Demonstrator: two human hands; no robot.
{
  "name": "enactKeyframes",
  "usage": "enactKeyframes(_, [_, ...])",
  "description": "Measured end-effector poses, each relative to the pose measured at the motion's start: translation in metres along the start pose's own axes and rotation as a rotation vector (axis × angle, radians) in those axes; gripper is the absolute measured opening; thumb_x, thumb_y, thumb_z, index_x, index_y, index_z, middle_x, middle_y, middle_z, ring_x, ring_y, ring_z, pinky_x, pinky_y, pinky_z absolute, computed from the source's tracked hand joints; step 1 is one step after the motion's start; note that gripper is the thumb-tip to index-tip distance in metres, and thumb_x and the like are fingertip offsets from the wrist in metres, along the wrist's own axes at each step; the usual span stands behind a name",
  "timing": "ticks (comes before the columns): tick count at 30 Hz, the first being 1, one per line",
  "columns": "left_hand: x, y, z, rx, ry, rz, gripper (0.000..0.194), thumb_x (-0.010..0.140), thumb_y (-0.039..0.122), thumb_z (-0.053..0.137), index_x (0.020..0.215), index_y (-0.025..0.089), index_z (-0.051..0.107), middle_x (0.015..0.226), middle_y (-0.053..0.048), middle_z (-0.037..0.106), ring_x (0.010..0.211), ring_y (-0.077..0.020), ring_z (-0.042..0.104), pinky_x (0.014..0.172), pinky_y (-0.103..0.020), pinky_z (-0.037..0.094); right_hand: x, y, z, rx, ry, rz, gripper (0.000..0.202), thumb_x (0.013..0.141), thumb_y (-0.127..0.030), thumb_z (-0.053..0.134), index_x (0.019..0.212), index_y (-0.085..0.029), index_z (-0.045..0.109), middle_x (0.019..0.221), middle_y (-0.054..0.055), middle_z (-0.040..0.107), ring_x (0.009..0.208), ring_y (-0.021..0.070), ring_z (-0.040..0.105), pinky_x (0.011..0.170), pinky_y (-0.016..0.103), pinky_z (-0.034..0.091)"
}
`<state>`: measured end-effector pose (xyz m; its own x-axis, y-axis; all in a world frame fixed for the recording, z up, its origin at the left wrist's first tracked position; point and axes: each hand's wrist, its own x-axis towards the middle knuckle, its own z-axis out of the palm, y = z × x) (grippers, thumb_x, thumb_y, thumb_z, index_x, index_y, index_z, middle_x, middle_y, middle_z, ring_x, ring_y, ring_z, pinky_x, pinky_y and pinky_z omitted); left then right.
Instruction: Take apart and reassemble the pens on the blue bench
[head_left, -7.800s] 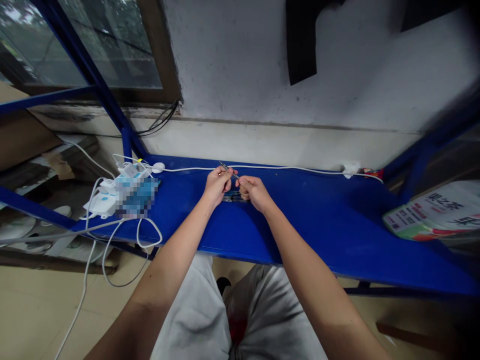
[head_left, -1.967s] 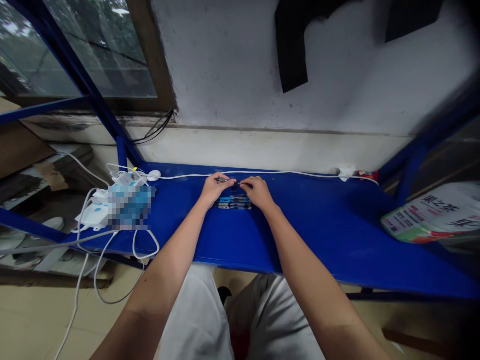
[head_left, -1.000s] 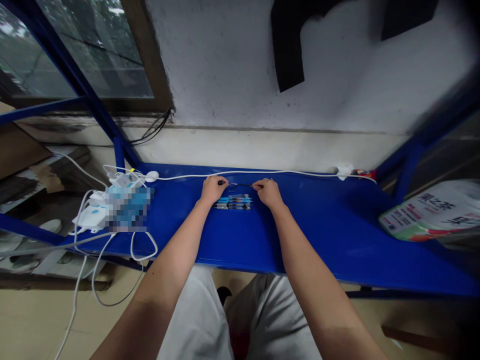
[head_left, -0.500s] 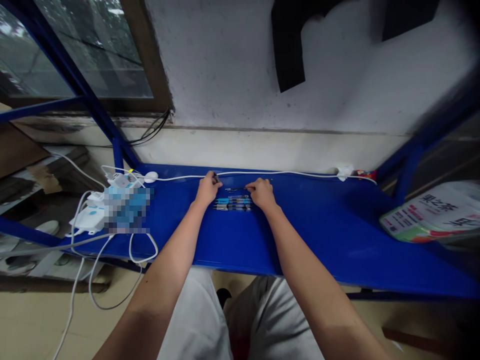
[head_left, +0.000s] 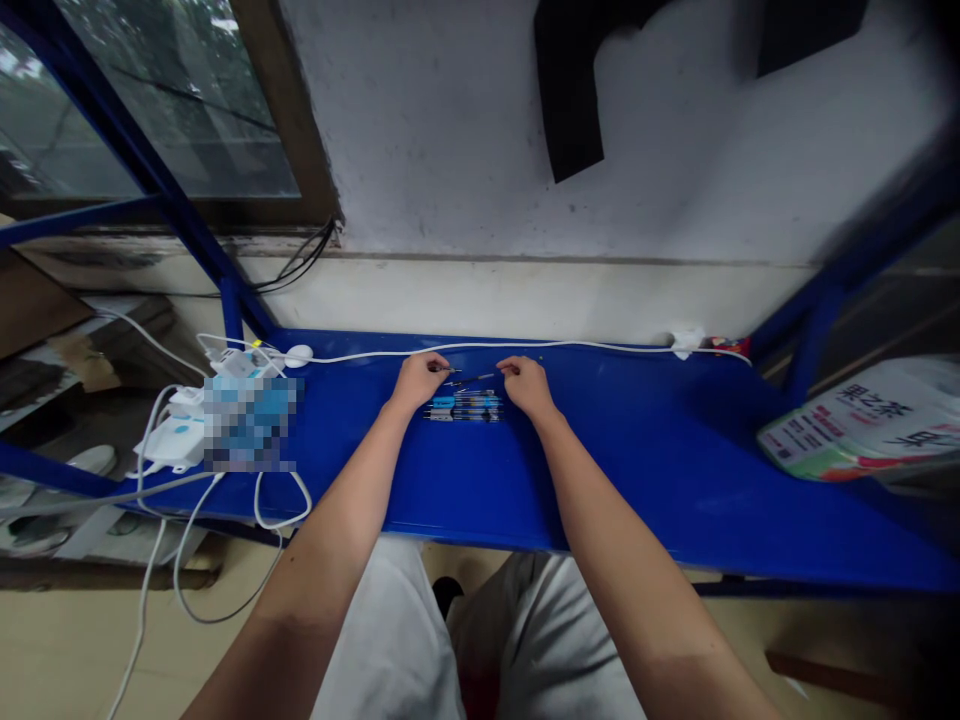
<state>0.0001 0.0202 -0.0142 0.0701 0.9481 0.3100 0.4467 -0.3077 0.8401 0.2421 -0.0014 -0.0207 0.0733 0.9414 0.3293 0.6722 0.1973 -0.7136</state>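
Near the back of the blue table, my left hand (head_left: 421,381) is closed, its thumb and forefinger pinching a thin pen part (head_left: 454,371) whose tip sticks out to the right. Across from it, my right hand (head_left: 527,384) has thumb and forefinger slightly apart, with nothing visible between them. A slim dark pen piece (head_left: 475,379) lies slanted on the table between the two hands. Just in front, several pens (head_left: 465,407) with blue and grey grips lie side by side in a row. The small parts are too fine to make out fully.
White power strips and chargers (head_left: 176,430) with looping cables crowd the table's left end. A white cable (head_left: 480,347) runs along the back edge. At right lies a large labelled plastic bottle (head_left: 862,420). Crumpled white tissue (head_left: 686,343) rests by the wall. Blue frame posts (head_left: 232,310) flank the table.
My right hand has let go of the dark pen piece, which now lies slanted. In my left hand, the thin pen part has turned to point right.
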Motion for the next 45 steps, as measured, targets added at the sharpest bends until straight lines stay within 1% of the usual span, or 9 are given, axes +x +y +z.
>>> enactKeyframes(5, [0.004, -0.001, -0.010, -0.102, -0.033, -0.057, 0.015, 0.068, 0.029, 0.086, 0.083, 0.024, 0.083, 0.088, -0.008, 0.079, 0.086, -0.0270, 0.068, 0.088, -0.042, 0.053, 0.002, 0.005, -0.001, 0.127, 0.059, 0.076, 0.031, 0.080, -0.007, 0.054, 0.094, -0.019, 0.079, 0.095, 0.008, 0.079, 0.090, 0.0219, 0.073, 0.094, 0.037, 0.057])
enactKeyframes(9, [0.003, -0.012, -0.024, -0.032, 0.177, -0.059, 0.006, 0.077, 0.026, 0.074, 0.072, 0.023, 0.077, 0.078, -0.005, 0.076, 0.080, -0.0246, 0.068, 0.085, -0.037, 0.051, 0.004, 0.011, -0.003, 0.295, 0.111, 0.161, 0.027, 0.081, -0.016, 0.053, 0.094, -0.017, 0.077, 0.089, 0.007, 0.080, 0.085, 0.0223, 0.073, 0.085, 0.037, 0.058])
enactKeyframes(11, [-0.001, -0.015, -0.028, 0.031, 0.218, -0.058, 0.006, 0.075, 0.021, 0.073, 0.069, 0.023, 0.074, 0.073, -0.004, 0.074, 0.076, -0.0235, 0.067, 0.082, -0.035, 0.050, 0.004, 0.013, -0.005, 0.336, 0.110, 0.159, 0.024, 0.081, -0.019, 0.054, 0.091, -0.018, 0.076, 0.085, 0.006, 0.079, 0.083, 0.0221, 0.073, 0.084, 0.036, 0.057])
enactKeyframes(17, [-0.012, -0.009, -0.028, 0.034, 0.188, -0.025, 0.009, 0.081, 0.018, 0.067, 0.077, 0.022, 0.074, 0.078, -0.003, 0.073, 0.075, -0.0212, 0.065, 0.079, -0.033, 0.049, 0.000, 0.010, -0.005, 0.355, 0.074, 0.132, 0.018, 0.079, -0.021, 0.059, 0.087, -0.017, 0.075, 0.078, 0.005, 0.077, 0.078, 0.0213, 0.071, 0.082, 0.035, 0.054])
enactKeyframes(23, [-0.022, 0.010, -0.022, 0.225, 0.011, 0.256, 0.012, 0.087, 0.019, 0.069, 0.086, 0.024, 0.079, 0.091, -0.007, 0.074, 0.093, -0.0258, 0.064, 0.096, -0.042, 0.048, -0.005, 0.002, -0.006, 0.327, 0.059, 0.102, 0.014, 0.079, -0.022, 0.064, 0.085, -0.018, 0.076, 0.081, 0.005, 0.077, 0.078, 0.0212, 0.069, 0.080, 0.034, 0.054])
enactKeyframes(26, [-0.023, 0.017, -0.016, 0.311, -0.113, 0.349, 0.014, 0.089, 0.018, 0.069, 0.090, 0.025, 0.081, 0.092, -0.007, 0.073, 0.098, -0.0277, 0.061, 0.101, -0.047, 0.045, -0.010, -0.006, -0.009, 0.231, 0.022, -0.035, 0.016, 0.085, -0.021, 0.063, 0.089, -0.019, 0.079, 0.089, 0.006, 0.076, 0.083, 0.0209, 0.067, 0.083, 0.035, 0.053])
enactKeyframes(30, [-0.021, 0.020, -0.009, 0.389, -0.187, 0.423, 0.022, 0.092, 0.015, 0.065, 0.094, 0.027, 0.083, 0.094, -0.009, 0.071, 0.097, -0.0288, 0.057, 0.096, -0.047, 0.045, -0.016, -0.021, -0.010, -0.022, -0.099, -0.302, 0.032, 0.092, -0.009, 0.056, 0.096, -0.024, 0.084, 0.095, 0.008, 0.072, 0.093, 0.0227, 0.059, 0.092, 0.038, 0.047])
enactKeyframes(35, [-0.018, 0.022, -0.007, 0.480, -0.253, 0.474, 0.026, 0.094, 0.016, 0.060, 0.097, 0.027, 0.084, 0.095, -0.010, 0.070, 0.097, -0.0292, 0.054, 0.091, -0.046, 0.043, -0.021, -0.035, -0.003, -0.234, -0.221, -0.407, 0.059, 0.083, 0.008, 0.048, 0.109, -0.030, 0.084, 0.103, 0.009, 0.067, 0.099, 0.0258, 0.050, 0.091, 0.040, 0.042])
enactKeyframes(45, [-0.016, 0.024, -0.003, 0.412, -0.259, 0.445, 0.025, 0.090, 0.012, 0.063, 0.090, 0.026, 0.084, 0.091, -0.010, 0.070, 0.095, -0.0292, 0.054, 0.095, -0.047, 0.042, -0.020, -0.040, -0.002, -0.303, -0.255, -0.382, 0.058, 0.080, 0.007, 0.049, 0.105, -0.029, 0.086, 0.104, 0.011, 0.066, 0.098, 0.0273, 0.047, 0.090, 0.042, 0.040])
